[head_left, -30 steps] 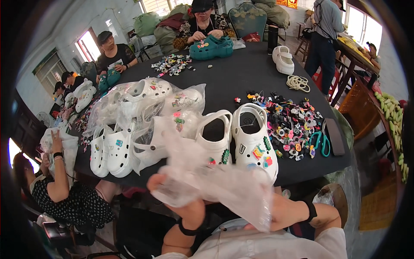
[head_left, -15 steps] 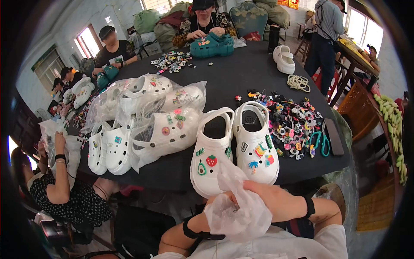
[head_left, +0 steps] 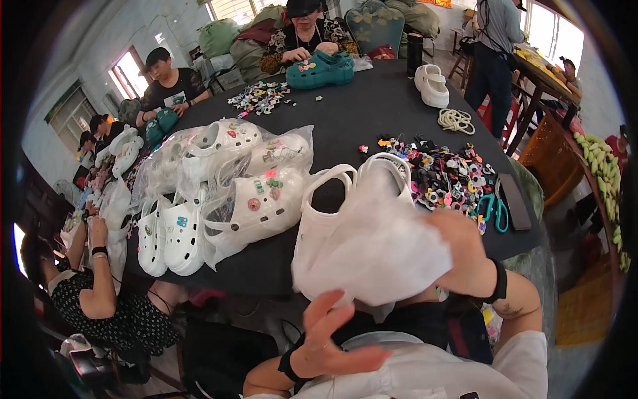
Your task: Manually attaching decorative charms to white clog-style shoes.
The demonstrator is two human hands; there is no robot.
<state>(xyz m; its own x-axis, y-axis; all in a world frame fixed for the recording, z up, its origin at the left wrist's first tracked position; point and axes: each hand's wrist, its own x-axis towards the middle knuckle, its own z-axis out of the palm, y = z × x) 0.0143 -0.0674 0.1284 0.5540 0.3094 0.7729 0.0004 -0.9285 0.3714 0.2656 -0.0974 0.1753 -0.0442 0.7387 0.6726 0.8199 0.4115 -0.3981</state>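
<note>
A translucent white plastic bag [head_left: 379, 253] hangs blurred from my right hand [head_left: 462, 253], whose fingers grip its right edge. Below the bag, my left hand [head_left: 332, 342] is empty, its fingers spread apart. Behind the bag, at the table's near edge, stand two white clogs. The left clog [head_left: 314, 229] shows its strap and part of its side; only the strap and heel opening of the right clog [head_left: 393, 159] show. The bag covers most of their fronts.
Left are white clogs in clear bags [head_left: 256, 206] and an uncovered white pair [head_left: 183, 233]. On the right lie shoe charms [head_left: 445, 173], teal-handled scissors [head_left: 488, 206] and a dark flat slab [head_left: 515, 203]. A person across handles a teal clog [head_left: 322, 70]. Other people sit at left.
The bag, bunched between both hands before, has spread and swung up over the clogs' fronts. My left hand has let go and dropped away; my right has moved right and up.
</note>
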